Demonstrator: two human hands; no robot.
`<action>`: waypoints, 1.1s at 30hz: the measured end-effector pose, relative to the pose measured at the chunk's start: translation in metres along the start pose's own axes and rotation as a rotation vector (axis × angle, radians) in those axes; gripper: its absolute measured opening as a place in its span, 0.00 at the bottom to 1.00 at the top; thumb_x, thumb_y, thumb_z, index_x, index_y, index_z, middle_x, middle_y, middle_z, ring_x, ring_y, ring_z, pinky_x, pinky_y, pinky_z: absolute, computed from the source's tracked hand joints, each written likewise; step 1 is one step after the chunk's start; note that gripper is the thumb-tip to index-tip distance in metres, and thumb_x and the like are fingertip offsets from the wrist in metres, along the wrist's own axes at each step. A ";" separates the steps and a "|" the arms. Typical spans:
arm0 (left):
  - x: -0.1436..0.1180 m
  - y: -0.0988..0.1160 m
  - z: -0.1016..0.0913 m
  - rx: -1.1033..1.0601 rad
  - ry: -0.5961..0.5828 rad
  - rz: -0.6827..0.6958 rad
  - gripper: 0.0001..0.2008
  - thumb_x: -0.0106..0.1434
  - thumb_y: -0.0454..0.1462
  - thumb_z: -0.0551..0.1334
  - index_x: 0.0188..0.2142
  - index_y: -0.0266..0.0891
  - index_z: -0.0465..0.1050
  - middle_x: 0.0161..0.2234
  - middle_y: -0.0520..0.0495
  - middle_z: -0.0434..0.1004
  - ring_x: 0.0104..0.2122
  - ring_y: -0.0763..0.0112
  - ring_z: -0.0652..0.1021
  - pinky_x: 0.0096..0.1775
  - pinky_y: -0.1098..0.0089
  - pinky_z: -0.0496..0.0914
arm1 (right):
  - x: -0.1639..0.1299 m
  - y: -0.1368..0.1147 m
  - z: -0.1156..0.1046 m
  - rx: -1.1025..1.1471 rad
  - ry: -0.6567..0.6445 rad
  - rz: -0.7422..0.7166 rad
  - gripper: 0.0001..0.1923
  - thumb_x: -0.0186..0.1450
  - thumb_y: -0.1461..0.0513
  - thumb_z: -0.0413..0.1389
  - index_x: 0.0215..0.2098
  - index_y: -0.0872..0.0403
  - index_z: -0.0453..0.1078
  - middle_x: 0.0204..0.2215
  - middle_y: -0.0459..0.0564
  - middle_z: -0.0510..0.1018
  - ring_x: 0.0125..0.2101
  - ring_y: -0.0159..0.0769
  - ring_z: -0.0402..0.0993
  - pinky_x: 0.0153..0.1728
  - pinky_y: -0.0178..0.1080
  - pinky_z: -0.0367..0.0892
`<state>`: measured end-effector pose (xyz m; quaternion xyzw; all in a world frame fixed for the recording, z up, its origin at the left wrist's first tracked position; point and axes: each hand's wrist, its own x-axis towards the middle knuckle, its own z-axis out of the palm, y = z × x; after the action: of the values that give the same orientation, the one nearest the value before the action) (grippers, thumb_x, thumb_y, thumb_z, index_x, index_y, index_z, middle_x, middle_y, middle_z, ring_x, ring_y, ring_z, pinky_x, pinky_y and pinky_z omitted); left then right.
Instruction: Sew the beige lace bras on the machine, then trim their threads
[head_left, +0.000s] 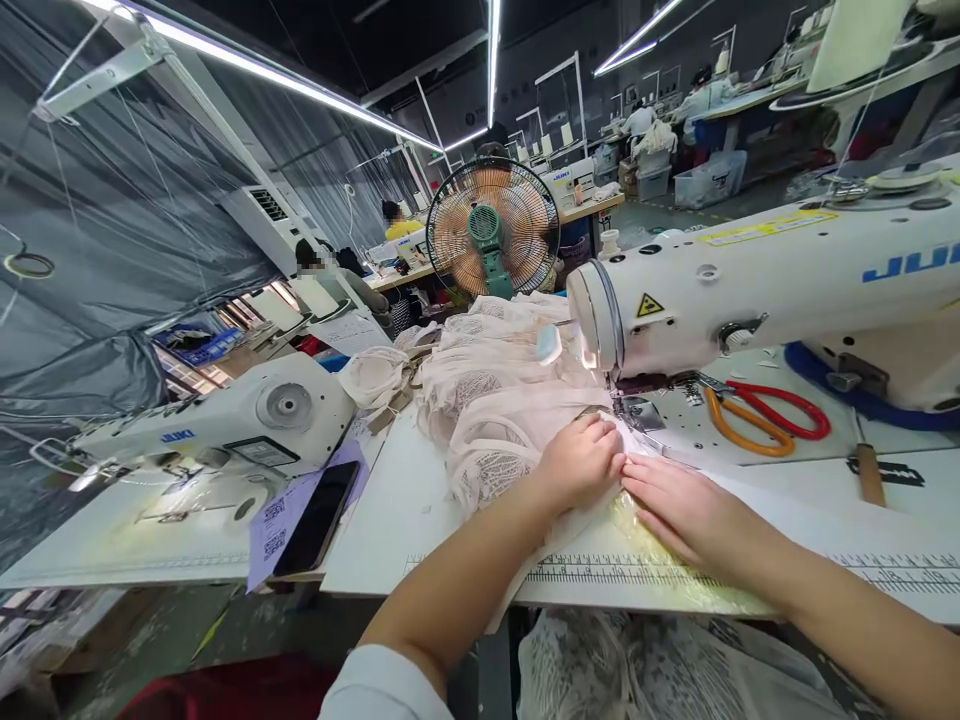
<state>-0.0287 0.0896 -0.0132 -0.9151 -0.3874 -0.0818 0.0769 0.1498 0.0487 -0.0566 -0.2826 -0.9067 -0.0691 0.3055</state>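
Hands meet on a heap of pale pink lace fabric (499,400) that lies on the white table (405,510) just in front of the needle of a white industrial sewing machine (787,290). The left hand (579,462) lies curled on the lace, its fingers bent down and pressing the cloth near the presser foot (636,412), its grip closed loosely over the fabric without lifting it. The right hand (679,505) lies flat beside it, fingers straight and together, palm down on the thin edge of the lace where it crosses a printed ruler strip (637,572) along the table's front edge; the fingertips of the two hands nearly touch. The rest of the lace piles up behind the hands, toward a black-caged fan with orange blades (493,232). Scissors with one red and one orange handle (761,415) lie on the machine bed to the right of the needle. Well to the left, a dark phone (319,517) rests on a lilac paper sheet (279,520) beside a second white sewing machine (225,420).
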 end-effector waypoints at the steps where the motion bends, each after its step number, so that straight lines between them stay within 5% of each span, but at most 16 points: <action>1: 0.001 0.001 0.000 -0.003 -0.010 -0.016 0.14 0.65 0.38 0.50 0.40 0.33 0.71 0.45 0.42 0.74 0.45 0.62 0.72 0.49 0.64 0.68 | -0.001 0.001 0.000 -0.001 0.001 0.014 0.15 0.65 0.64 0.45 0.45 0.60 0.70 0.45 0.59 0.76 0.48 0.46 0.70 0.49 0.50 0.66; 11: 0.013 0.028 0.008 0.002 -0.012 -0.269 0.15 0.65 0.38 0.51 0.43 0.30 0.71 0.44 0.40 0.74 0.43 0.59 0.73 0.45 0.62 0.70 | -0.001 0.009 -0.005 0.071 0.023 0.147 0.15 0.65 0.63 0.45 0.39 0.57 0.72 0.39 0.56 0.79 0.41 0.44 0.75 0.44 0.49 0.70; 33: 0.015 0.019 0.007 0.018 -0.019 -0.197 0.12 0.64 0.36 0.51 0.36 0.33 0.71 0.39 0.41 0.74 0.38 0.61 0.73 0.40 0.63 0.70 | -0.001 0.011 -0.012 0.126 0.099 0.179 0.12 0.66 0.64 0.45 0.37 0.55 0.71 0.35 0.52 0.80 0.39 0.41 0.75 0.41 0.44 0.71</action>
<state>-0.0039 0.0884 -0.0180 -0.8725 -0.4770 -0.0769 0.0728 0.1625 0.0540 -0.0483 -0.3388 -0.8641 0.0016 0.3721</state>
